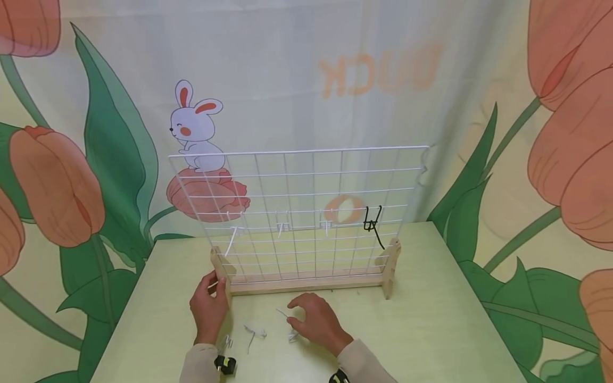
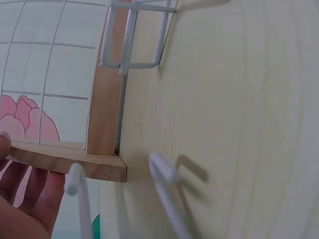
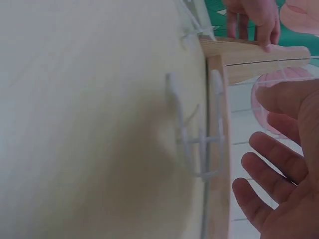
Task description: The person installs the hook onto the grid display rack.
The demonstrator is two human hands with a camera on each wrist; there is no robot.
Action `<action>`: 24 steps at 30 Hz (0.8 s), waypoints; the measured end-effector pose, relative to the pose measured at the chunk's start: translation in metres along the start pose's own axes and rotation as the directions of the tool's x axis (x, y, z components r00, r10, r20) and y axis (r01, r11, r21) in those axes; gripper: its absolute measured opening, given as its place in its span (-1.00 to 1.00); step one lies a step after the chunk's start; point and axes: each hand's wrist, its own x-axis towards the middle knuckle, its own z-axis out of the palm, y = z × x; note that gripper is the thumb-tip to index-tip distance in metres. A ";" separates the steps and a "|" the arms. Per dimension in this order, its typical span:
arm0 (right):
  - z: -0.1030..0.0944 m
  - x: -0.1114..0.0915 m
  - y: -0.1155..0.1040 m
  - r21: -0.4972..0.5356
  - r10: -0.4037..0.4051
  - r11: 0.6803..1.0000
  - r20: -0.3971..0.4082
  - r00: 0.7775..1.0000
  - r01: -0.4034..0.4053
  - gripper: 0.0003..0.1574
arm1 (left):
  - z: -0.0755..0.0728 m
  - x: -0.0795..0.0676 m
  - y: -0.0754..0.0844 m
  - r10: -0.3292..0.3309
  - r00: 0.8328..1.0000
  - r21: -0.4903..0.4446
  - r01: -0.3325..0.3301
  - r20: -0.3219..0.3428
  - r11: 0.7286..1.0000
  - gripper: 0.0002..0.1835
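A white wire grid panel [image 1: 299, 214] stands upright in a wooden stand [image 1: 306, 287] on the table. My left hand [image 1: 209, 306] holds the stand's left side post [image 1: 220, 266], thumb on the near face and fingers behind it. My right hand [image 1: 316, 319] hovers over the table in front of the stand, fingers spread and slightly bent, with nothing in its grasp. Under it lies a white hook [image 3: 207, 174], partly hidden in the head view. Two more white hooks lie near the left wrist, one of them a white wire hook [image 1: 256, 334] between the hands.
Along one grid wire hang three white hooks [image 1: 282, 226] and, at the right, a black hook [image 1: 370, 224]. The pale table [image 1: 431, 319] reaches back to a printed curtain [image 1: 268, 69] with tulips and a rabbit.
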 end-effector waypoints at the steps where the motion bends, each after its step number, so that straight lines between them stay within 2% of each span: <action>1: 0.001 -0.002 0.002 -0.006 -0.002 1.000 0.014 1.000 0.002 -0.72 | 0.000 0.000 0.001 -0.004 1.000 -0.004 0.004 0.001 1.000 -0.65; 8: 0.005 -0.014 0.015 -0.044 -0.010 0.999 0.064 0.998 0.013 -0.74 | 0.000 -0.001 0.000 -0.030 0.999 -0.037 0.029 -0.021 0.999 -0.66; 16: 0.012 -0.022 0.026 0.048 0.034 0.998 0.116 0.993 -0.040 -0.80 | 0.002 -0.003 -0.003 -0.063 0.996 -0.066 0.059 -0.059 0.996 -0.67; 20: 0.013 -0.026 0.027 0.063 0.027 0.997 0.088 0.996 -0.033 -0.84 | 0.003 -0.004 -0.001 -0.066 0.996 -0.068 0.062 -0.060 0.996 -0.66; 24: 0.012 -0.029 0.028 0.007 0.019 1.000 0.028 0.999 -0.019 -0.85 | 0.006 -0.002 0.001 -0.067 0.995 -0.071 0.062 -0.069 0.996 -0.67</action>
